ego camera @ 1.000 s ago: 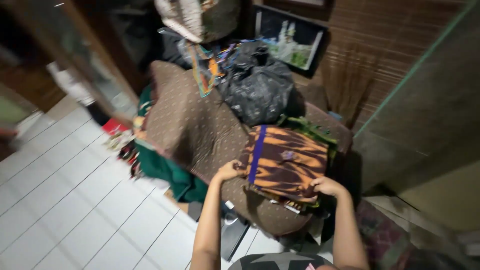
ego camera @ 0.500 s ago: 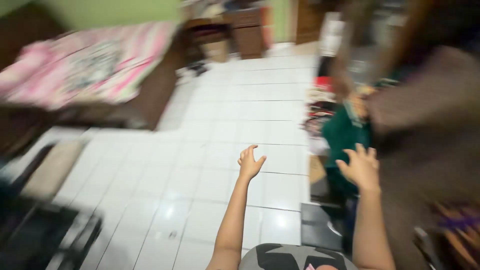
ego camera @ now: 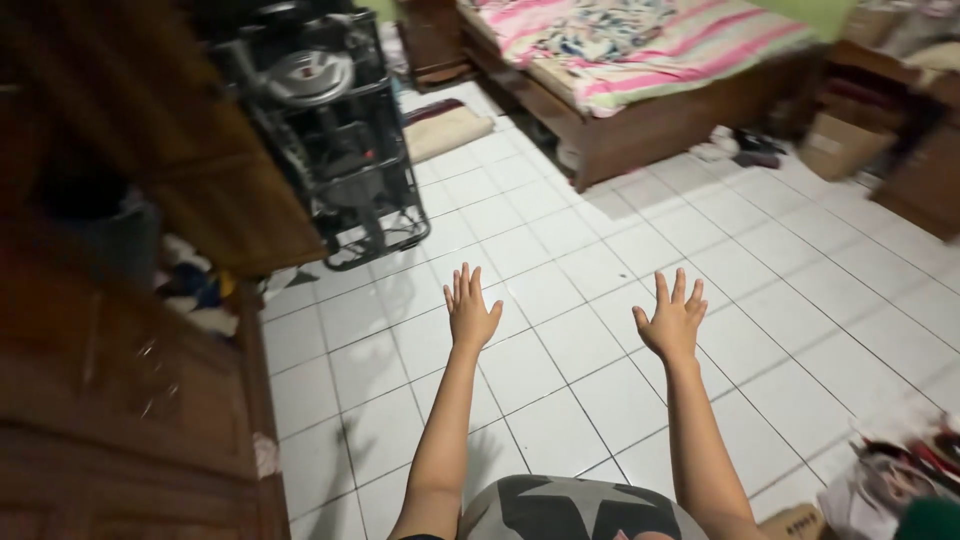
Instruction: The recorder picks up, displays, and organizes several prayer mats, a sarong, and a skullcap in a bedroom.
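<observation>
From the head camera we look down on our left hand [ego camera: 470,312] and right hand [ego camera: 672,320], both raised with fingers spread and palms facing away, holding nothing and touching nothing. Beneath them lies a floor [ego camera: 600,330] of glossy white square tiles with thin dark grout lines, and it is the nearest thing to both hands. To the left stands dark brown wooden furniture [ego camera: 130,380] with carved panels. Beyond it is a black wire rack [ego camera: 340,150] with round metal parts inside. Near the rack lies a small beige mat [ego camera: 448,130]. At the top is a low wooden bed [ego camera: 640,70] under a soft pink-striped cover. A cardboard box [ego camera: 838,148] sits at the upper right, and crumpled cloth [ego camera: 900,475] lies at the lower right. Half a second ago the view was blurred and turned elsewhere, with the bed at the upper left and a dark pile at the right; both hands were already open and empty over the tiles.
</observation>
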